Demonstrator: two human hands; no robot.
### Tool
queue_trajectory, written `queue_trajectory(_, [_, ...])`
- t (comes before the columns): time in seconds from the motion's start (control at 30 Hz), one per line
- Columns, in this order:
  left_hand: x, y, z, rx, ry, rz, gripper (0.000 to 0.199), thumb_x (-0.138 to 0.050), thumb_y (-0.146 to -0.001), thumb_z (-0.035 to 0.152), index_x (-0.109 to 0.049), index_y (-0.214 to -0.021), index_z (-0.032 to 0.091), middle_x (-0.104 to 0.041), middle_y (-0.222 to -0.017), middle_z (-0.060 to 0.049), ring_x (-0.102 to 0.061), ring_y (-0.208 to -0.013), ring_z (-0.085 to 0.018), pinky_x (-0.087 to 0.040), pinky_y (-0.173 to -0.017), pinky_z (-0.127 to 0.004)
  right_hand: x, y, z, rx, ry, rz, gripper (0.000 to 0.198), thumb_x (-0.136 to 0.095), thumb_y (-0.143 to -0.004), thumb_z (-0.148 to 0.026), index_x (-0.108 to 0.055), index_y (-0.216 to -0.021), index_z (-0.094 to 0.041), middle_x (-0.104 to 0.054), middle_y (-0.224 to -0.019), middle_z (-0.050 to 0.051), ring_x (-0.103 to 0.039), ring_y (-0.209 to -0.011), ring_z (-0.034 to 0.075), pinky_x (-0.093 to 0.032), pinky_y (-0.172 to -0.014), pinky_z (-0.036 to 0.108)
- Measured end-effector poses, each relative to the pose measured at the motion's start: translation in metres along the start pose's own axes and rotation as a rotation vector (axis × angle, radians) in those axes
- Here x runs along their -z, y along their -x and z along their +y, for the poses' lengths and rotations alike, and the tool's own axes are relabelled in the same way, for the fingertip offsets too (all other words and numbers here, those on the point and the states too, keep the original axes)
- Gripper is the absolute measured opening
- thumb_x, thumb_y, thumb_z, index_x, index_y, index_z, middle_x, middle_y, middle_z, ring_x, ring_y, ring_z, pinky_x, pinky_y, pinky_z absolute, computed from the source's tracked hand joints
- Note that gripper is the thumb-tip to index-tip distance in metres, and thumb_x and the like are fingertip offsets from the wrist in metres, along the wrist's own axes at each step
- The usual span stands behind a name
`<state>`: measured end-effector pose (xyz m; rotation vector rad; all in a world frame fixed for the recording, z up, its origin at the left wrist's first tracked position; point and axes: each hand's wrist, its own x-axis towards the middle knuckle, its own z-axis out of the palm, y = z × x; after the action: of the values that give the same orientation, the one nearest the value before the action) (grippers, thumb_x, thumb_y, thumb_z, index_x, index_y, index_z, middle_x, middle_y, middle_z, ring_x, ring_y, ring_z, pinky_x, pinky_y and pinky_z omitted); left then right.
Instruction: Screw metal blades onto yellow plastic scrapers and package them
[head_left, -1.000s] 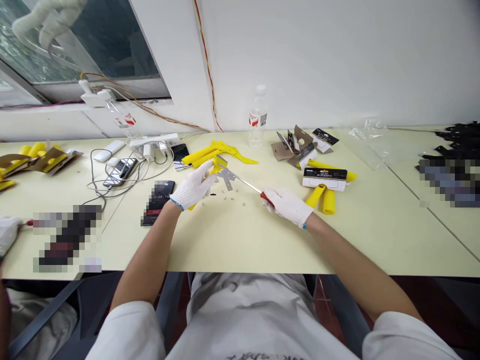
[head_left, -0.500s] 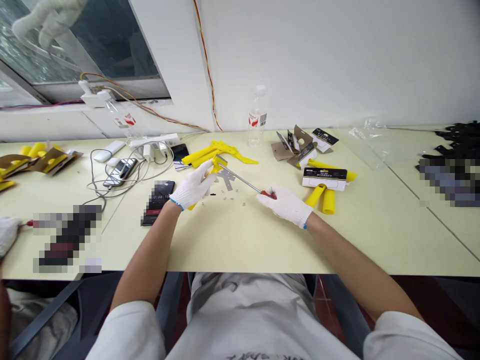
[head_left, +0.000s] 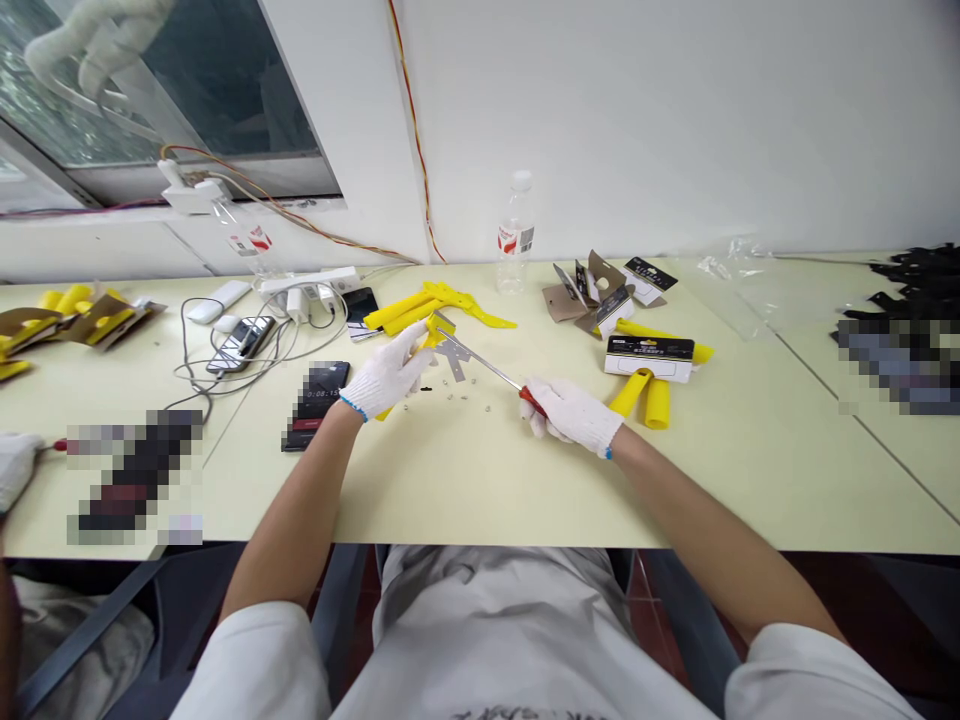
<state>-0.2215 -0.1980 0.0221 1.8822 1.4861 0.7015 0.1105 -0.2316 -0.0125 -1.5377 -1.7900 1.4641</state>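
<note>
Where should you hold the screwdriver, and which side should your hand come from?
Probably hold the screwdriver by its red handle, coming from the right, as the right hand does. The handle is thicker and points that way. The thin metal shaft slants off leftward to the yellow plastic tool in the left hand, giving less to grip.

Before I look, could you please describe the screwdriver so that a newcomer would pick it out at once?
On the pale yellow table, find the person's white-gloved right hand near the middle. The screwdriver sits in that grip, slanting toward the yellow piece in the left hand. Its red handle and long, thin metal shaft set it apart from the nearby yellow parts.
</note>
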Motion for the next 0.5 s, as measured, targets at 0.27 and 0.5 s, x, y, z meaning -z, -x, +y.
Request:
queue_trajectory(0.27, [0.0,-0.001,0.006,0.014,0.033,0.017,0.066,-0.053,-0.112,0.035,-0.048,-0.175,0.022,-0.076,-0.104,-0.006,-0.062,-0.062,-0.012,-0.054,-0.062,-0.029,0.002,-0.001,-0.008,0.139,0.299,0.285,0.061,-0.055,-0.1,-0.081,-0.051,-0.078,-0.025,-0.06,-0.075,0.002,-0.05,-0.073,0.019,-0.037,-0.068,0.033])
queue_trajectory(0.5, [0.0,0.001,0.008,0.003,0.099,0.039,0.057,-0.057,-0.113,0.025,-0.05,-0.17,0.018,-0.077,-0.108,-0.005,-0.058,-0.058,-0.007,-0.052,-0.057,-0.022,0.001,0.001,-0.012,0.161,0.284,0.287,0.067,-0.048,-0.094,-0.091,-0.05,-0.078,-0.026,-0.056,-0.075,0.002,-0.047,-0.073,0.02,-0.037,-0.068,0.035])
